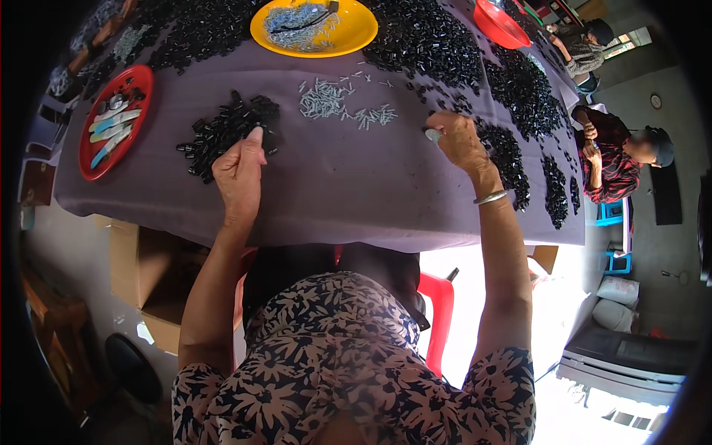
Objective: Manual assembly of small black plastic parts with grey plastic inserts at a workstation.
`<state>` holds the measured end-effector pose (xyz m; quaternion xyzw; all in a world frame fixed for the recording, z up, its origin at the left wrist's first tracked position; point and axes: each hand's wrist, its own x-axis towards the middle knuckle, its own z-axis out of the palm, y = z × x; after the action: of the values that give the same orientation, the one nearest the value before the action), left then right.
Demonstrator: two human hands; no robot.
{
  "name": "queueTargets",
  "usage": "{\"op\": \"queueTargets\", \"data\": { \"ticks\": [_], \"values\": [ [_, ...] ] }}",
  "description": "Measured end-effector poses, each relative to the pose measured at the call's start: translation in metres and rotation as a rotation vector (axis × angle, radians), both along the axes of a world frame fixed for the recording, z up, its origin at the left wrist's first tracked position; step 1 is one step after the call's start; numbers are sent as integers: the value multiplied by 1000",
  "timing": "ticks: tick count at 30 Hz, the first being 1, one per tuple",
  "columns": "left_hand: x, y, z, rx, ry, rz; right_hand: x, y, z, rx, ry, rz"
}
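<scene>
Closed in a pinch, my left hand (241, 174) is at the near edge of a heap of small shiny black plastic pieces (211, 137). What its fingertips hold is hidden. My right hand (461, 144) is curled above the cloth on the right, gripping a small pale, shiny object (433, 134) whose kind I cannot make out. Between the hands, farther back, lies a loose scatter of short clear rods (322, 100). To the right of my right hand are more black pieces (508, 159).
A purple cloth (348, 189) covers the table. A red tray (87, 159) with colored-handled tools stands left. At the back are a yellow bowl (259, 37) of clear rods, a red basin (489, 30) and large black heaps (423, 44). A person in plaid (619, 174) sits right.
</scene>
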<state>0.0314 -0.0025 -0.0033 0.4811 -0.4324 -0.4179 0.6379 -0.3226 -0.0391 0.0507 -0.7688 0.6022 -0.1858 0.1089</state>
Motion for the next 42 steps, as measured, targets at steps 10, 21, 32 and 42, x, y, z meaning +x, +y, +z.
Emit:
{"op": "queueTargets", "data": {
  "ticks": [10, 21, 32, 42],
  "values": [
    [4, 1, -2, -22, 33, -2, -2, -6, -6, -105, 110, 34],
    [4, 3, 5, -61, 82, 81, 17, 10, -24, -287, 32, 2],
    [-38, 37, 14, -315, -318, -407, 111, 79, 0, 6, -404, 89],
    [-47, 39, -1, -293, -387, -675, 126, 112, -8, 24, -472, 143]
  ]
}}
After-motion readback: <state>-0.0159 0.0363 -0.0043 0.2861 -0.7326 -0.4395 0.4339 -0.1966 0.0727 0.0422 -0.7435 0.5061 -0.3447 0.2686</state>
